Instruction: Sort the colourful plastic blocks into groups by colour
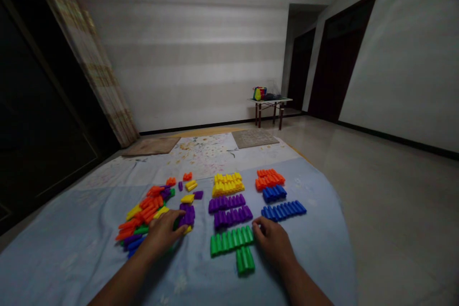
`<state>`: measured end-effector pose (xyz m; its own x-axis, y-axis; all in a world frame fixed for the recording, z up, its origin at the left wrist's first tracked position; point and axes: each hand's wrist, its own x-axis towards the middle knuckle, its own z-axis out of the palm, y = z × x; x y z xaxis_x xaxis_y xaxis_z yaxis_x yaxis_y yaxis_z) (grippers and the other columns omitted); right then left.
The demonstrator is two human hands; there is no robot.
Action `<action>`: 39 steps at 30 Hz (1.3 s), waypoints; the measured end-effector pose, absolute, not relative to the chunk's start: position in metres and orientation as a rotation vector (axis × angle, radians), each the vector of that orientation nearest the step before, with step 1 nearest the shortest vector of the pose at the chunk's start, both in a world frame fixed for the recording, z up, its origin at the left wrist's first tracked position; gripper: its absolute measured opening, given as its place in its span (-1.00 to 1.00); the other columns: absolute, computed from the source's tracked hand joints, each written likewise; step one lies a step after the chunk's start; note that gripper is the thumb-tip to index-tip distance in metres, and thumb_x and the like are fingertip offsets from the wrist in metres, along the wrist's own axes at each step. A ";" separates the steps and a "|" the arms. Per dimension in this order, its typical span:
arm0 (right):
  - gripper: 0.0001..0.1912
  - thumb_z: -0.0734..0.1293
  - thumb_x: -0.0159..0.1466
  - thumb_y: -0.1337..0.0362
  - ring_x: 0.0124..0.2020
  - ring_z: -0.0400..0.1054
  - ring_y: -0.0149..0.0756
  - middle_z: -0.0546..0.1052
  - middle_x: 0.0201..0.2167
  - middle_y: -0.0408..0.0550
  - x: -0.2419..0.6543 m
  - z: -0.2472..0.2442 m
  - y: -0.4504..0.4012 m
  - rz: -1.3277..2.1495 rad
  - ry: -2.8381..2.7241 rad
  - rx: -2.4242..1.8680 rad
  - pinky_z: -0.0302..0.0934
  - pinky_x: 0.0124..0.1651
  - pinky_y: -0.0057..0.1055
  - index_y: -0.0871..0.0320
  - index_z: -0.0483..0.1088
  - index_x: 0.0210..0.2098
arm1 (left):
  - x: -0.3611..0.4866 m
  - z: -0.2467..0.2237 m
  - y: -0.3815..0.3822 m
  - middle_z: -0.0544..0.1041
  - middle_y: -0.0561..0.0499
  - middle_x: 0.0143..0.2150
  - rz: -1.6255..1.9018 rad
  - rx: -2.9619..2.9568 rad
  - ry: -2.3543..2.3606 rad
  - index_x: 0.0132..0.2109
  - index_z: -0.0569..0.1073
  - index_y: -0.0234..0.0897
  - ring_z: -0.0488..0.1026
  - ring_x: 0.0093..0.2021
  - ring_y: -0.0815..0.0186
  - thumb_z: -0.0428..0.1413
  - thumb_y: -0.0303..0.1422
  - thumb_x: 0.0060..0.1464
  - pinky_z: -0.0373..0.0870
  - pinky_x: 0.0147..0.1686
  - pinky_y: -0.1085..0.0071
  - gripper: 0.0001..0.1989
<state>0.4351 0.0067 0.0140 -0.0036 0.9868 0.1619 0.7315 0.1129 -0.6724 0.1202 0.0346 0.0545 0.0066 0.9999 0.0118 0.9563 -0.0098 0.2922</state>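
Observation:
Small tube-shaped plastic pieces lie on a cloth-covered surface. At the left, my left hand (165,230) reaches over the edge of a mixed-colour pile (146,213). Its thumb and fingers close around a dark green piece (176,223), mostly hidden, beside a purple cluster (187,215). My right hand (274,241) rests with curled fingertips at the right end of a green row (231,240); whether it grips a piece is hidden. A short green group (245,261) sits below that row. Above are purple rows (231,210) and yellow rows (228,184).
Right of the purple rows lie a blue row (284,211), a smaller blue group (274,193) and an orange group (270,179). Two mats, one brown (152,146) and one grey (254,138), lie at the far edge. A small table (271,101) stands beyond.

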 end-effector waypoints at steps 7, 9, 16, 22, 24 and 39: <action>-0.76 0.16 0.23 0.25 -0.45 0.39 -0.36 0.53 -0.50 -0.14 0.434 0.019 0.006 0.565 -1.789 -1.704 0.06 -0.39 -0.52 0.09 0.45 -0.36 | 0.114 0.059 0.043 0.47 -0.04 -0.01 0.362 2.056 1.995 -0.03 0.42 -0.20 0.34 0.04 0.15 0.09 -0.24 -0.13 0.18 0.03 0.25 -0.56; -0.77 0.16 0.23 0.25 -0.45 0.39 -0.37 0.54 -0.50 -0.14 0.434 0.020 0.006 0.568 -1.790 -1.703 0.06 -0.39 -0.52 0.10 0.45 -0.36 | 0.122 0.064 0.044 0.45 -0.06 0.01 0.456 2.058 1.970 0.00 0.39 -0.22 0.33 0.05 0.14 0.08 -0.19 -0.11 0.18 0.04 0.24 -0.52; -0.77 0.16 0.24 0.26 -0.45 0.39 -0.38 0.53 -0.50 -0.14 0.434 0.017 0.006 0.553 -1.789 -1.684 0.04 -0.41 -0.53 0.09 0.44 -0.37 | 0.196 0.083 0.066 0.46 -0.07 -0.01 0.585 2.206 1.882 -0.04 0.41 -0.19 0.30 0.05 0.14 0.06 -0.17 -0.05 0.07 0.07 0.14 -0.59; -0.78 0.17 0.24 0.27 -0.47 0.38 -0.40 0.53 -0.51 -0.16 0.435 0.011 0.008 0.526 -1.773 -1.638 0.02 -0.41 -0.54 0.09 0.43 -0.40 | 0.244 0.074 0.089 0.46 -0.06 -0.03 0.450 2.360 1.822 -0.05 0.41 -0.18 0.29 0.04 0.11 0.08 -0.23 -0.06 0.06 0.04 0.09 -0.63; -0.79 0.17 0.24 0.27 -0.48 0.38 -0.41 0.52 -0.52 -0.17 0.435 0.010 0.009 0.532 -1.769 -1.640 0.01 -0.41 -0.54 0.08 0.43 -0.40 | 0.249 0.068 0.093 0.46 -0.06 -0.03 0.440 2.380 1.820 -0.07 0.42 -0.18 0.28 0.03 0.11 0.09 -0.25 -0.07 0.03 0.05 0.07 -0.64; -0.76 0.15 0.24 0.24 -0.46 0.39 -0.36 0.54 -0.48 -0.15 0.435 0.012 0.006 0.525 -1.804 -1.645 0.05 -0.43 -0.54 0.08 0.44 -0.37 | 0.240 0.058 0.086 0.46 -0.03 -0.05 0.592 2.389 1.904 -0.10 0.43 -0.12 0.27 0.03 0.17 0.03 -0.16 0.01 0.02 0.06 0.13 -0.69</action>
<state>0.4355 0.0062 0.0124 -0.0185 0.9825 0.1853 0.7299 0.1399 -0.6691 0.2403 0.0857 0.0581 0.1789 0.9451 0.2735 0.9337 -0.2508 0.2557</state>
